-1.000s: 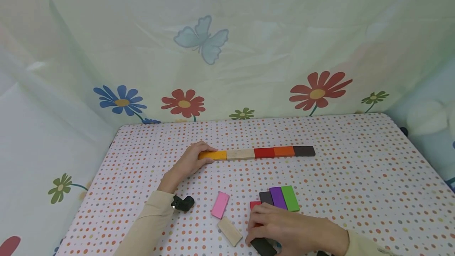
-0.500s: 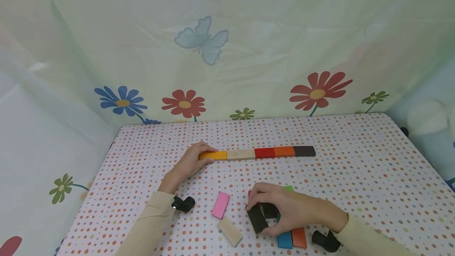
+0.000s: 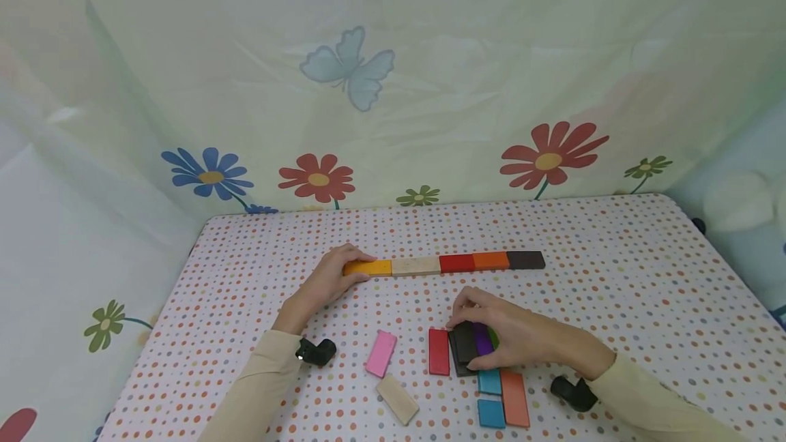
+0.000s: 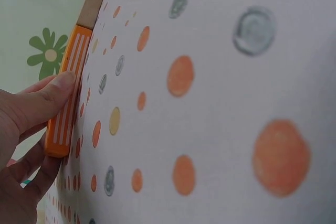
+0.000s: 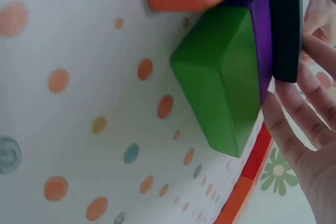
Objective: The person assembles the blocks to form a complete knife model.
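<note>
At the left end of a row of flat blocks, my left hand (image 3: pixel 331 275) pinches a yellow block (image 3: pixel 377 267). The left wrist view shows my thumb along the striped side of this yellow block (image 4: pixel 68 93). Touching it in the row come a plain wood block (image 3: pixel 415 266), a red block (image 3: pixel 456 264), an orange block (image 3: pixel 490 261) and a black block (image 3: pixel 526 260). Nearer, my right hand (image 3: pixel 506 333) grips another black block (image 3: pixel 464 341) between thumb and fingers. It is over a second black block (image 3: pixel 456 359), mostly hidden beneath.
Beside the right hand lie a dark red block (image 3: pixel 439 352), a purple block (image 3: pixel 482 339), a green block (image 5: pixel 215 72), two blue blocks (image 3: pixel 491 414) and a coral block (image 3: pixel 516 399). Further left are a pink block (image 3: pixel 381 354) and a loose wood block (image 3: pixel 397 399) on the dotted tabletop (image 3: pixel 614 305).
My right hand has lifted the black block off the near side of the cluster and carried it away from me, over the other black block. The left hand has stayed put.
</note>
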A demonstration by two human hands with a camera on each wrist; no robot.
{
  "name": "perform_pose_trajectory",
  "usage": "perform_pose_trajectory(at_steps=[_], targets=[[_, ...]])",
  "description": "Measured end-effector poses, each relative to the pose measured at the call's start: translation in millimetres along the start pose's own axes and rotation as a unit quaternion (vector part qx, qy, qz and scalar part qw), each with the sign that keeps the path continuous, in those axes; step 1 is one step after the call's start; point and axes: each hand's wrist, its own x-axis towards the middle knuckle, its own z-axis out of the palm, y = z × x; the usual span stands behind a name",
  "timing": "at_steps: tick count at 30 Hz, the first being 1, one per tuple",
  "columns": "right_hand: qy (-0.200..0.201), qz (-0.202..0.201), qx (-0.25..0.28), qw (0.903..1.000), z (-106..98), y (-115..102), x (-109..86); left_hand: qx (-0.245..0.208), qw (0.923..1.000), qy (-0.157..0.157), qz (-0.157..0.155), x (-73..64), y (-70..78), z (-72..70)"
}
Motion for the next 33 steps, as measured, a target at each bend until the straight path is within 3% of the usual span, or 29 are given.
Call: perform_pose_trajectory(at_steps=[7, 18, 26, 33], targets=[[-0.032, -0.006, 0.016, 0.9993, -6.4, 1.9, 0.5, -0.001, 1.0000, -0.003, -0.003, 1.1, 1.0, 0.1], [-0.006, -0.030, -0.004, 0.9995, -4.3, 9.6, 2.4, 0.003, 1.0000, 0.000, -0.003, 0.6, 0.1, 0.3], [-0.021, -0.039, -0.019, 0.9988, -1.6, 2.5, 9.8, -0.004, 1.0000, 0.002, -0.005, -1.9, -0.7, -1.1], [-0.030, -0.020, -0.023, 0.9991, -3.4, -0.3, 13.1, -0.007, 1.0000, 0.000, 0.003, 0.0, -1.2, 0.3]])
